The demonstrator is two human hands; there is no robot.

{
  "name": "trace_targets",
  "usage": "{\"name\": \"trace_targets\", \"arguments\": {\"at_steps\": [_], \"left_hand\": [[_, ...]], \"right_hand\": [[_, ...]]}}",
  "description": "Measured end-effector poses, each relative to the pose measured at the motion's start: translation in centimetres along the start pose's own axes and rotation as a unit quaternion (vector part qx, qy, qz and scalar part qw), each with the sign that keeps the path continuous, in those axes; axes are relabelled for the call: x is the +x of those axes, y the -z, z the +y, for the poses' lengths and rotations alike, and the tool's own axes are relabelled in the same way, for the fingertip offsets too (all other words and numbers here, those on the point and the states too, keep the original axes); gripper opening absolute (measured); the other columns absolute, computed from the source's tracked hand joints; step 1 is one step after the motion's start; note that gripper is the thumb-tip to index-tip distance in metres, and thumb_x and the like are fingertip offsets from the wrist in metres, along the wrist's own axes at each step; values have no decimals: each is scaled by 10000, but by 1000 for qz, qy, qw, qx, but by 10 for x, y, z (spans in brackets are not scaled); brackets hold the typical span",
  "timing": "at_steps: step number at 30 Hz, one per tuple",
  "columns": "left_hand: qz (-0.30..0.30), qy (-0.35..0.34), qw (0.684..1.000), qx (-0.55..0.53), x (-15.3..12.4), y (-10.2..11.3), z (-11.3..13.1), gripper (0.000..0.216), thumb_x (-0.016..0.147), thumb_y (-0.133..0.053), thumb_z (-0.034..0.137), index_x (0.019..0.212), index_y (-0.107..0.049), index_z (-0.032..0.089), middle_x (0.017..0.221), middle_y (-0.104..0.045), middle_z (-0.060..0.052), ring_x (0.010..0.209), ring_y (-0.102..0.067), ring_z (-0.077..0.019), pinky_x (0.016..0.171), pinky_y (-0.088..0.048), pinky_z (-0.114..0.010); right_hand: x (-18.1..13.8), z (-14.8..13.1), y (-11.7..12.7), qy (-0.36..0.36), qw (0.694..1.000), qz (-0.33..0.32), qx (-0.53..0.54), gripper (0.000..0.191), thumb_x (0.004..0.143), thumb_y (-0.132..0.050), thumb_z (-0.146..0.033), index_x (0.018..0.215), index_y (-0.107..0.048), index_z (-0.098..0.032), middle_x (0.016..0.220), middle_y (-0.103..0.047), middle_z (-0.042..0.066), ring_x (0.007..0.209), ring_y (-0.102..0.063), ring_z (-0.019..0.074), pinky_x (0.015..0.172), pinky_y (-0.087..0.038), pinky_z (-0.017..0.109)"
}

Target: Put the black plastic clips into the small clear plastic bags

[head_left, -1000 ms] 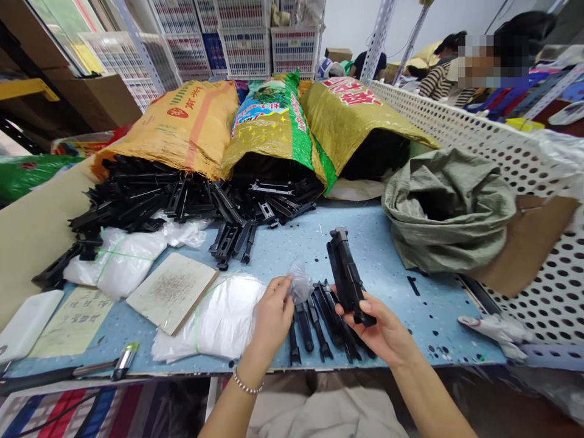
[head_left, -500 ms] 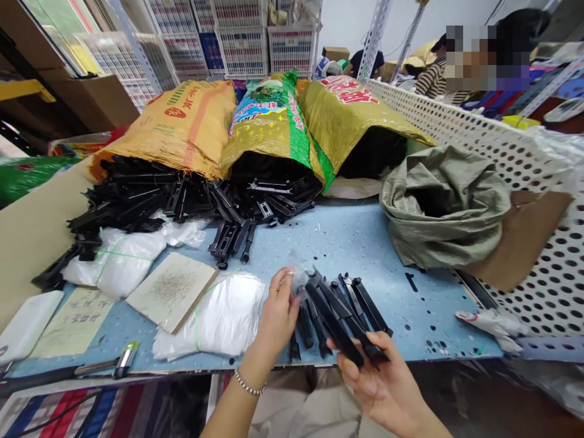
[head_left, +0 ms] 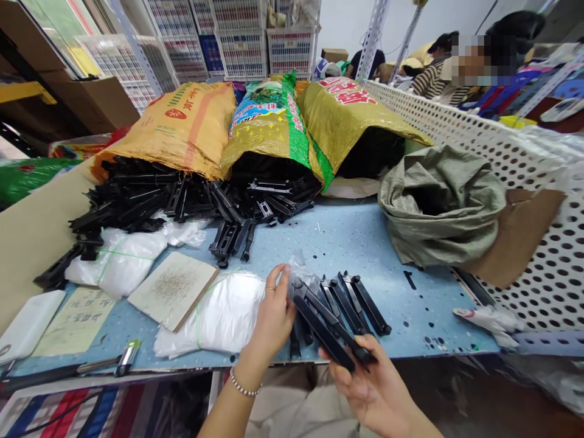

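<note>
My right hand (head_left: pixel 371 389), palm up at the near edge of the blue worktop (head_left: pixel 347 237), grasps a bundle of long black plastic parts (head_left: pixel 326 322) by its near end. My left hand (head_left: pixel 274 313) pinches a small clear plastic bag (head_left: pixel 298 274) against the bundle's far end. More black parts (head_left: pixel 360 298) lie flat just beside, to the right. A stack of clear bags (head_left: pixel 219 316) lies left of my left hand; woven sacks (head_left: pixel 269 121) spill further parts behind.
</note>
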State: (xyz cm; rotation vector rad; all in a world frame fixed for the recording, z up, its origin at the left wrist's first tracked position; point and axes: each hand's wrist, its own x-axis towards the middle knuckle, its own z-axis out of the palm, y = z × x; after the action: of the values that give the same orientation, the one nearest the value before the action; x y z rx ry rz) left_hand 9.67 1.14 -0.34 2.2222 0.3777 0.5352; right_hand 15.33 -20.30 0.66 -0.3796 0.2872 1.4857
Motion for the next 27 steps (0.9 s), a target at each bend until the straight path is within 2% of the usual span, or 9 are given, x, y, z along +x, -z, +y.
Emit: {"name": "trace_targets", "arguments": {"at_steps": [2, 4, 6, 9, 12, 16, 20, 24, 27], "left_hand": [[-16, -38, 999, 21, -4, -2, 6, 766, 802, -417, 14, 1482, -163, 260, 1498, -243, -147, 1050, -583, -192, 874, -532, -338], [-42, -89, 995, 33, -10, -4, 12, 763, 822, -384, 10, 1495, -112, 245, 1519, -220, -141, 1302, -422, -246, 1004, -464, -373], [-69, -124, 989, 33, -16, -4, 16, 764, 834, -356, 4, 1502, -65, 235, 1528, -217, -136, 1394, -293, -243, 1077, -399, -379], [-46, -102, 993, 34, -21, 5, 11, 726, 860, -365, 32, 1498, -85, 239, 1507, -262, -142, 1372, -336, -229, 1067, -412, -371], [8, -70, 997, 43, -24, 17, -1, 586, 871, -392, 60, 1421, -304, 241, 1470, -311, -157, 1205, -522, -219, 949, -501, -360], [-12, -71, 993, 92, -27, 20, -13, 552, 829, -329, -15, 1303, -471, 229, 1500, -267, -155, 1101, -592, -215, 883, -533, -383], [24, -44, 992, 120, -23, 15, -15, 715, 822, -290, -35, 1482, -179, 217, 1522, -239, -159, 1382, -320, -256, 1047, -429, -441], [10, -54, 993, 104, -25, 10, -4, 789, 823, -311, -24, 1503, -6, 232, 1557, -143, -164, 1420, -240, -265, 1063, -416, -444], [-45, -100, 990, 88, -39, 2, 10, 818, 801, -323, -28, 1503, 35, 194, 1559, -116, -191, 1416, -245, -290, 1045, -431, -457]], "right_hand": [[10, -3, 1, 14, 1000, -15, 13, 526, 832, -561, -455, 1089, -630, -1, 677, -584, 52, 485, -435, 37, 388, -348, 72], [19, -7, -1, 27, 1000, -14, 6, 498, 832, -554, -449, 1049, -643, -10, 665, -582, 51, 483, -431, 40, 379, -337, 76], [27, -10, -4, 40, 999, 11, -19, 443, 841, -541, -443, 982, -668, -43, 666, -606, 65, 469, -437, 48, 374, -340, 96], [30, -11, -8, 87, 992, 65, -64, 405, 846, -538, -433, 950, -686, -71, 674, -639, 83, 438, -438, 57, 371, -348, 130], [29, -11, -10, 128, 983, 97, -85, 426, 834, -555, -441, 998, -687, -70, 672, -644, 85, 447, -456, 69, 379, -361, 144], [29, -6, -12, 116, 984, 106, -87, 424, 825, -563, -458, 968, -696, -82, 667, -644, 84, 451, -466, 72, 399, -382, 150], [30, 4, -12, 86, 987, 91, -104, 416, 825, -561, -454, 957, -693, -82, 661, -650, 88, 448, -490, 72, 379, -342, 140], [35, 9, -11, 13, 991, 78, -104, 426, 818, -554, -476, 909, -681, -79, 658, -645, 87, 428, -469, 58, 357, -302, 125], [48, 7, -11, 84, 982, 106, -132, 390, 804, -571, -490, 822, -656, -109, 658, -634, 67, 442, -465, 64, 383, -340, 140]]}}
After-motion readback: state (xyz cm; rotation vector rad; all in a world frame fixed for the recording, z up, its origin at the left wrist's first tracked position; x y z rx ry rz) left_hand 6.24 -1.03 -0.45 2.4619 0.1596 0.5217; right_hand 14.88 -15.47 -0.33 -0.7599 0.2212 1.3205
